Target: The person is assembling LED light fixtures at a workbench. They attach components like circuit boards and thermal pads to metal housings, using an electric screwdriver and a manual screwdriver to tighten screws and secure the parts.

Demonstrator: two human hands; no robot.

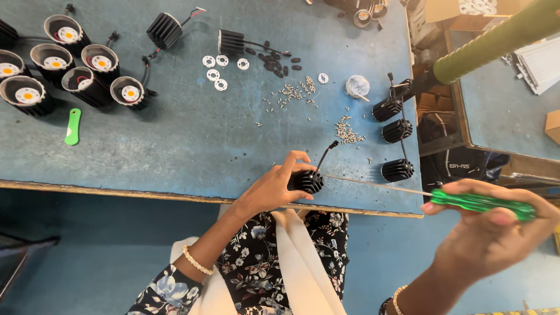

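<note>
My left hand (279, 185) grips a small black finned heat sink (308, 181) near the front edge of the blue table (192, 134); a black wire with a plug rises from the part. My right hand (496, 233) holds a green-handled screwdriver (481, 202), and its thin shaft reaches left so the tip meets the heat sink.
Three more black finned heat sinks (396, 131) line the table's right edge. Loose screws (349, 133), white rings (214, 67) and small black parts lie mid-table. Several lamp housings with orange centres (70, 64) cluster at the far left beside a green tool (72, 126). A green-sleeved arm (496, 41) reaches in top right.
</note>
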